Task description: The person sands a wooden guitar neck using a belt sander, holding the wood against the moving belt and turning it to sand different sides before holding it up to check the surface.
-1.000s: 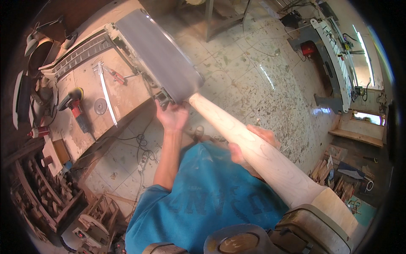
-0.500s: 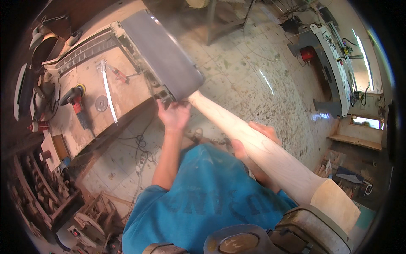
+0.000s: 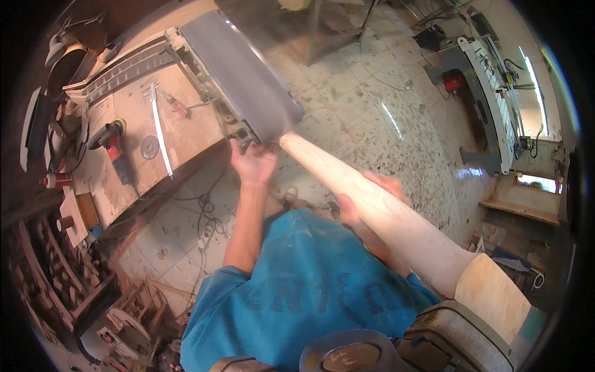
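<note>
My right hand [image 3: 384,188] is closed around the middle of a long, pale, tapered wooden piece [image 3: 396,221], its thumb on the near side. The narrow end meets the near end of a belt sander's grey belt [image 3: 245,77]; the wide end, a flat angled block, reaches the lower right. My left hand [image 3: 255,163] is at the sander's near end, beside the narrow tip. Its fingers are bent and partly hidden against the sander's frame; what they grip cannot be made out.
On the workbench [image 3: 133,177] at left lie a red and black hand sander [image 3: 113,152], a metal rule [image 3: 161,133], a grey disc [image 3: 149,147] and a red-handled tool [image 3: 175,105]. Cables [image 3: 207,217] trail over the floor. A machine with a rail [image 3: 486,102] stands at right.
My right hand has slid slightly left and up with the wooden piece. The narrow end still touches the belt, and the left hand stays at nearly the same place.
</note>
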Demonstrator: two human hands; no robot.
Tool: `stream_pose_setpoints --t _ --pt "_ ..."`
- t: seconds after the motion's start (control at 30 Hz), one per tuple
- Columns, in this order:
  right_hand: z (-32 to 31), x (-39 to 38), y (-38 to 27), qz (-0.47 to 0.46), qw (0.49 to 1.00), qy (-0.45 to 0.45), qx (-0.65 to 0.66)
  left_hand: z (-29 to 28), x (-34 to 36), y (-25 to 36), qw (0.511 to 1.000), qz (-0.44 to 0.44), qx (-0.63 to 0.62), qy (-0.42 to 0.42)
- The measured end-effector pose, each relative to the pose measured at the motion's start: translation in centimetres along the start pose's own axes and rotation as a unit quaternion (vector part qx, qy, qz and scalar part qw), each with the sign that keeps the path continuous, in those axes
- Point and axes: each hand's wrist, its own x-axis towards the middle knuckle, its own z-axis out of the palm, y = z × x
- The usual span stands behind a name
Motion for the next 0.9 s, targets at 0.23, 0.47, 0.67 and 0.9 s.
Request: stream_pose_setpoints --t 0.23,0.47,0.67,0.9 --pt "0.6 -2.2 2.5 -0.062 0.995 0.07 0.048 -2.7 1.3 0.5 0.994 -0.052 -0.042 -0.09" --pt "-2.7 -3.8 1.8 -0.028 1.0 0.007 -0.003 -0.8 -1.5 -1.0 0.989 -0.074 -0.037 -0.12" --pt "-2.6 -4.1 2.4 -0.065 0.997 0.017 0.038 -0.9 -1.8 -0.7 0.989 -0.073 -0.043 -0.118" --pt "-0.4 -2.6 3.0 -0.041 0.998 0.027 0.025 -1.5 0.6 0.6 0.995 -0.048 -0.024 -0.081"
